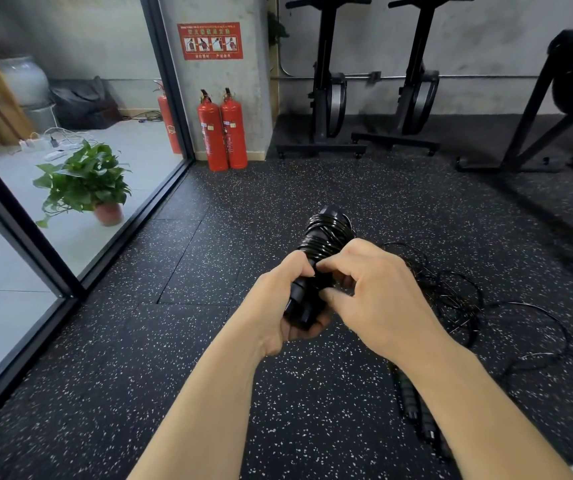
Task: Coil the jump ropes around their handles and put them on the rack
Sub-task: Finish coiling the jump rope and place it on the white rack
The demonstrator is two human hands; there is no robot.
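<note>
**Head view, left to right.** My left hand (278, 303) is wrapped around the near end of the paired handles (298, 306), fingers curled beneath in a full, closed hold. The handles' long axis runs away from me, tilted slightly rightward, and its far end is bound in coiled rope (326, 237). My right hand (378, 299) sits just right of the bundle, thumb and forefinger pinching the coiled rope where it meets the bare grip. The free tail is too dark to trace. Further right, loose rope (458, 296) lies tangled on the speckled floor (174, 341), with a second pair of handles (411, 400) nearer me. The right hand is closer to that slack — I can identify no rack.
</note>
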